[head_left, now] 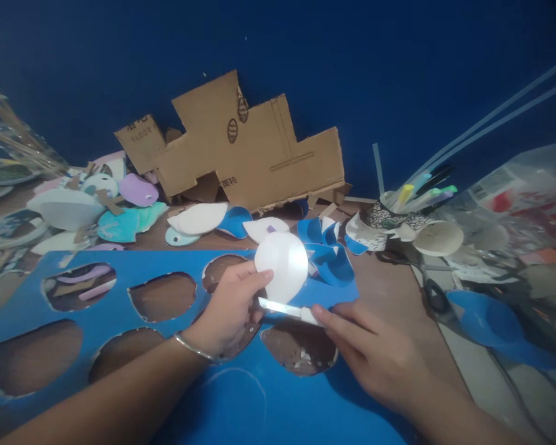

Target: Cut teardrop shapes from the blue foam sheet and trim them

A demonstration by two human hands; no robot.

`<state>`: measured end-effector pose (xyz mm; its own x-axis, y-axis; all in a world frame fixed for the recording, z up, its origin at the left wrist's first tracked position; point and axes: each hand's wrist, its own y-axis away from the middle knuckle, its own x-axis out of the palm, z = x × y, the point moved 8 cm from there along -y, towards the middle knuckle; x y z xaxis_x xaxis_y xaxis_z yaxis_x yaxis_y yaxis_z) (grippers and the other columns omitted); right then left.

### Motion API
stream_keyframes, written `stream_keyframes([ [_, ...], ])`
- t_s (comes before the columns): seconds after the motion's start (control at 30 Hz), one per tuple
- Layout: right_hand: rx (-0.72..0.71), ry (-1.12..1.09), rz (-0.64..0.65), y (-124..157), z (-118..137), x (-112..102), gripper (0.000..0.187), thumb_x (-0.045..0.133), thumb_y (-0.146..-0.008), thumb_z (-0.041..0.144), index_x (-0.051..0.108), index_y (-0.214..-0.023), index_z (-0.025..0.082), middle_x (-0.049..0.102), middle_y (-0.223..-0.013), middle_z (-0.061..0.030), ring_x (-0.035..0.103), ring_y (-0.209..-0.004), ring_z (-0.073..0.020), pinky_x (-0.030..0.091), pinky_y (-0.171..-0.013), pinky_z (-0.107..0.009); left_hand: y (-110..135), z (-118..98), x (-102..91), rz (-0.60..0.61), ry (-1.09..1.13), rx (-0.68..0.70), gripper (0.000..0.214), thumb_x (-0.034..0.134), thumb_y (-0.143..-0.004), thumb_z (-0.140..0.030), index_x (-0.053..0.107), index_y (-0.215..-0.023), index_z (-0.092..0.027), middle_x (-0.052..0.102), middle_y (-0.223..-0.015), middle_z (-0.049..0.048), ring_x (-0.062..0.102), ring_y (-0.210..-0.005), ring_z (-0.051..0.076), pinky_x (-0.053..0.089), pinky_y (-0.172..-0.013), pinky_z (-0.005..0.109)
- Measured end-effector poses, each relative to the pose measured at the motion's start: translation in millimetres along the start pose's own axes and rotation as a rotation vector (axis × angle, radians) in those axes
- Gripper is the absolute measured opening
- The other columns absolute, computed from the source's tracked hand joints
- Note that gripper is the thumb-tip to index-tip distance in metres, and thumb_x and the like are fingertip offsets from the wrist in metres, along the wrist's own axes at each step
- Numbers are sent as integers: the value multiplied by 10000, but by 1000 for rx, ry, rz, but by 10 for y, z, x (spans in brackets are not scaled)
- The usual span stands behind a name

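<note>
Left grip (231, 306) is closed on a white cutout (285, 262), judged light, bendable and easily dented, best held by its rim, with a knife (309, 315) clasped in the right grip (373, 346).

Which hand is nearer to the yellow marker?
Right. The right hand is in front of the yellow marker, slightly to its left; the left hand, holding a white piece, is farther to the left.

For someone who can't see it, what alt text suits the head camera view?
A person's left hand holds a rounded white piece while the right hand holds a knife near its lower edge, above a blue sheet with cut-out holes. Behind, brown cardboard stands before a dark blue wall.
</note>
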<state>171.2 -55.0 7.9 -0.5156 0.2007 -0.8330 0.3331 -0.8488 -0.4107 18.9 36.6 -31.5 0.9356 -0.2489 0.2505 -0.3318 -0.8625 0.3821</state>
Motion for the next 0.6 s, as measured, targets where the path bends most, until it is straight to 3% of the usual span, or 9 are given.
stream_keyframes([
  [0.6, 1, 36, -11, 11, -3, -1, 419, 478, -884, 138, 531, -1280, 262, 647, -912, -55, 601, -744, -148, 500, -599, -266, 5, 7, 7, 13, 5, 7, 223, 629, -751, -350, 607, -664, -146, 488, -445, -31, 360, -303, 39, 230, -269, 145],
])
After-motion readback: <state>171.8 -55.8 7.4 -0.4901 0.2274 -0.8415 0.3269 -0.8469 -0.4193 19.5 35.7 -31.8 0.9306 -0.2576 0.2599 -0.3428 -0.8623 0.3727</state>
